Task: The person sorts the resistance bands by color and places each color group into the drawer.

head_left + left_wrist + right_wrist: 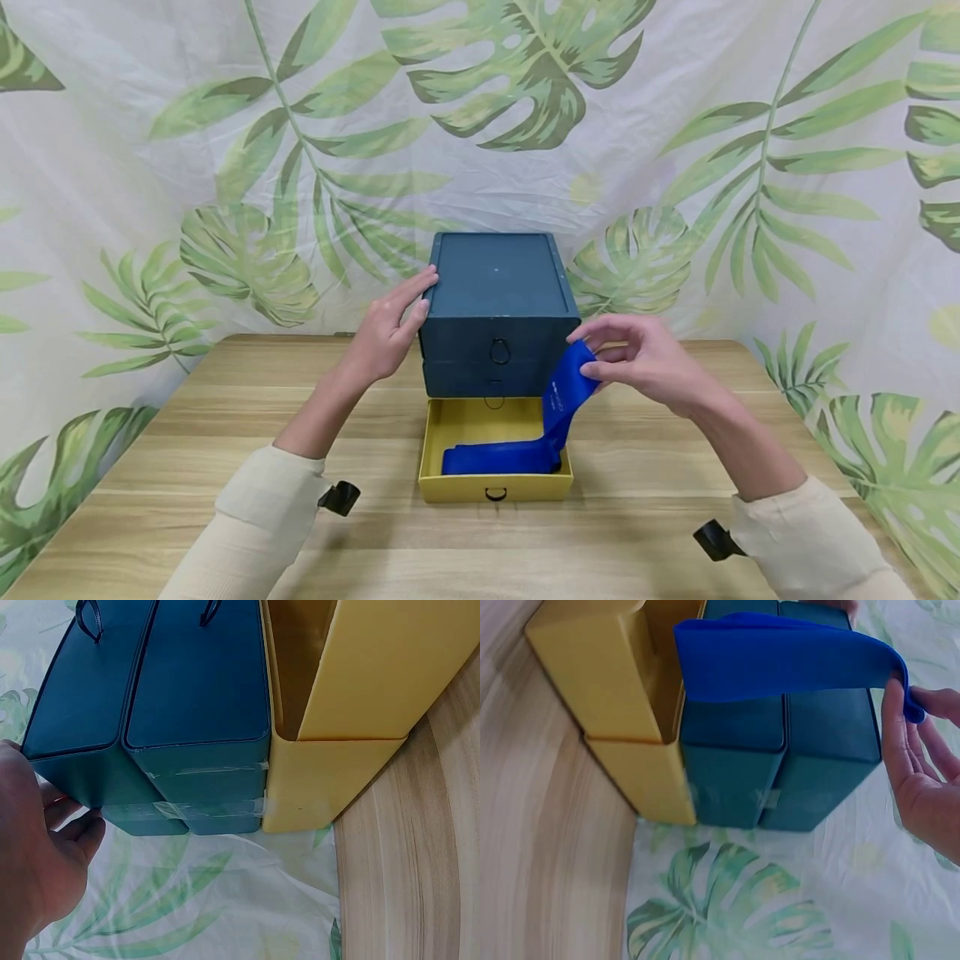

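Note:
My right hand (652, 362) pinches the upper end of a blue resistance band (567, 392) between thumb and fingers, at the right front of the drawer unit. White print shows on the band's raised part. The rest lies folded across the pulled-out yellow drawer (495, 490). In the right wrist view the band (780, 661) stretches flat from the drawer to the fingers. My left hand (386, 333) rests against the left side of the dark blue drawer unit (498, 275), fingers extended along its upper edge. Seen from the left wrist, its fingers (88, 834) touch the top drawer section.
Two dark blue sections with loop pulls (499, 351) stand above the yellow bottom one. Clear tape (172, 811) spans their side. The unit stands on a wood-grain table (360, 517), with a leaf-print cloth (360, 167) hanging behind it.

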{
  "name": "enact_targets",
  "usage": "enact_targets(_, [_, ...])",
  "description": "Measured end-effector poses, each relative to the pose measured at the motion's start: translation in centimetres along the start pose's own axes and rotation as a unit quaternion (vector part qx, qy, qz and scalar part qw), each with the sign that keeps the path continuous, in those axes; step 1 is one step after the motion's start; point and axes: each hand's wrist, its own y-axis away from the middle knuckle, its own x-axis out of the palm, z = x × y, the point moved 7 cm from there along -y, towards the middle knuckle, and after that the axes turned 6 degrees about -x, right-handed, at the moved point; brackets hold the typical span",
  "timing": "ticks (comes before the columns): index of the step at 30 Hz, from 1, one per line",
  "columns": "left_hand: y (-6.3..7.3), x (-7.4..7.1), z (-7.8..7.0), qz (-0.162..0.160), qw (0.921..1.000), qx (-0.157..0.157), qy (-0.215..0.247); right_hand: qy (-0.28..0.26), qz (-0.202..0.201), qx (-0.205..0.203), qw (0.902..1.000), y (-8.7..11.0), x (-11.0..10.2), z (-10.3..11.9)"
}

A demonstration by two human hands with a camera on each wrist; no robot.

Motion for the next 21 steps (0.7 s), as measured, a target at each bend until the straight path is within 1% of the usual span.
enact_targets(4, [0.0, 0.1, 0.1, 0.001, 1.0, 0.0, -0.001, -0.014, 0.014, 0.006, 0.9998, -0.7, 1.3, -0.1])
enact_targets(6, [0.1, 0.1, 0.2, 0.001, 1.0, -0.002, 0.0, -0.017, 0.018, 0.002, 0.9997, -1.0, 2.2, -0.1])
enact_targets(12, [0.1, 0.2, 0.4, -0.001, 1.0, -0.001, 0.001, 0.008, 0.017, -0.042, 0.999, -1.9, 5.4, 0.2])
enact_targets(16, [0.1, 0.2, 0.4, -0.006, 1.0, 0.004, 0.0, 0.013, 0.02, -0.063, 0.9977, -2.5, 7.8, -0.1])
enact_targets(21, [-0.1, 0.0, 0.3, -0.013, 0.9999, 0.008, -0.004, 0.044, 0.031, -0.095, 0.994, -3.4, 10.7, -0.3])
